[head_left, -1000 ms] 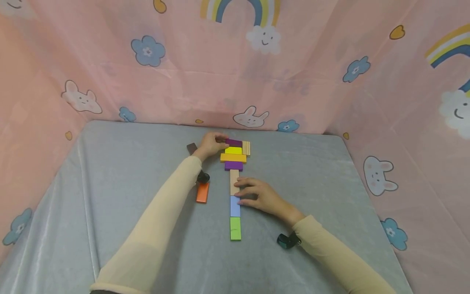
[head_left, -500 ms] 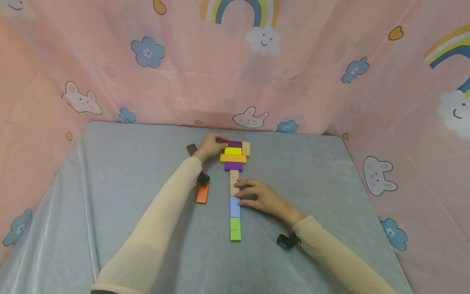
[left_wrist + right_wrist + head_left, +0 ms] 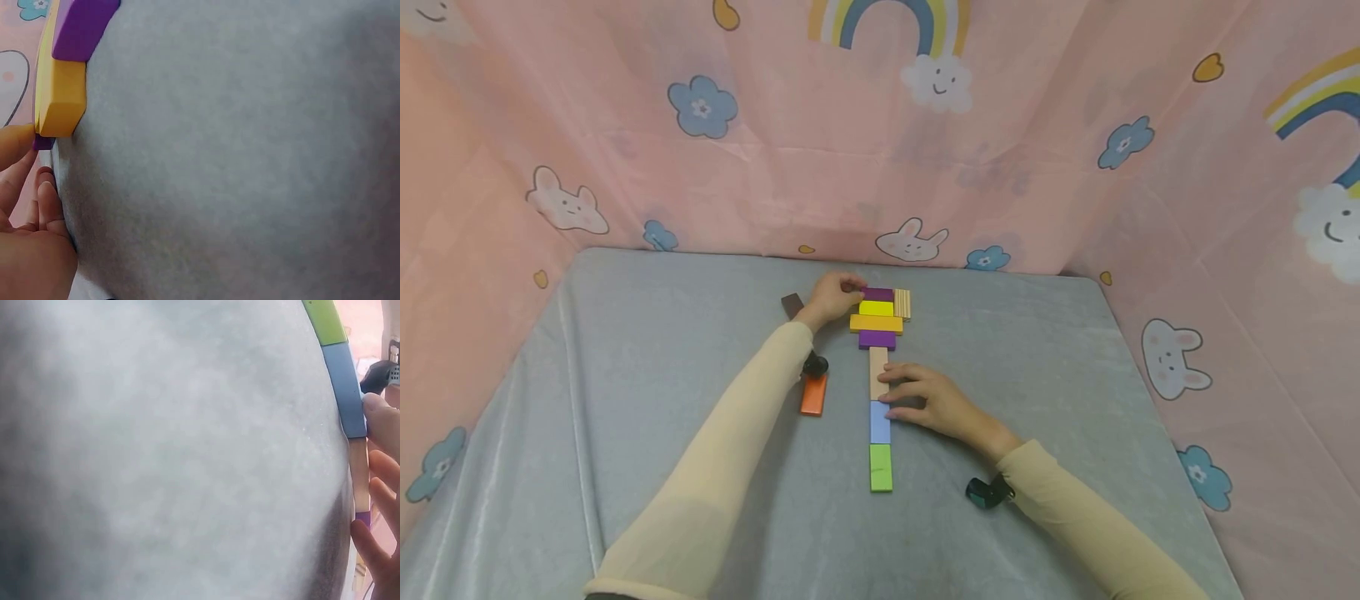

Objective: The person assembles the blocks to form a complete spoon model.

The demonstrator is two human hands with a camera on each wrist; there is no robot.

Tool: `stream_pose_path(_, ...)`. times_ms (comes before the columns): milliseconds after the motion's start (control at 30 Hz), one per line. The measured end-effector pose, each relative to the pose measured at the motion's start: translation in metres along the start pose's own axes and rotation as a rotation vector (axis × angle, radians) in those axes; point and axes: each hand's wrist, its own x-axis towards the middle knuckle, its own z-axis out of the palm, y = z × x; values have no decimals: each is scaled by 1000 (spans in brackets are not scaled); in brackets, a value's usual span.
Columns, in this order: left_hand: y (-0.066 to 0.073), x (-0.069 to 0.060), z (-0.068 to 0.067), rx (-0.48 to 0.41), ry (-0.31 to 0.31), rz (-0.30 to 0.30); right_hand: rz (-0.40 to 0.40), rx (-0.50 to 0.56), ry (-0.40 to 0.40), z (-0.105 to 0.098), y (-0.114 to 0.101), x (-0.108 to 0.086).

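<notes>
Coloured blocks lie in a line on the table. Near the far end, my left hand (image 3: 833,296) pinches the left end of a dark purple block (image 3: 877,294) between thumb and finger. A yellow block (image 3: 876,308), an orange-yellow block (image 3: 877,323) and another purple block (image 3: 877,340) lie crosswise in front of it. A ribbed, light wooden block (image 3: 902,303) stands at its right. Lower down, my right hand (image 3: 936,400) rests its spread fingertips at the right edge of a beige block (image 3: 877,367) and a blue block (image 3: 879,429). A green block (image 3: 881,468) ends the line.
An orange block (image 3: 813,396) lies left of the line, partly behind the left wrist camera (image 3: 815,363). A dark brown block (image 3: 791,304) sits by the left wrist, partly hidden. Pink patterned curtains (image 3: 790,158) surround the grey cloth-covered table (image 3: 662,333).
</notes>
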Motion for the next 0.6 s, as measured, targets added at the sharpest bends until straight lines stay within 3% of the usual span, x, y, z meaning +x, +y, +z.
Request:
stream_pose_path(300, 1, -1, 0, 2, -10, -11, 15, -3, -11, 0, 1, 0)
stream_pose_path(500, 2, 0, -8, -95, -54, -70, 0, -14, -2, 1, 2, 1)
stream_pose_path(600, 5, -2, -17, -124, -62, -56, 5, -10, -1, 1, 2, 1)
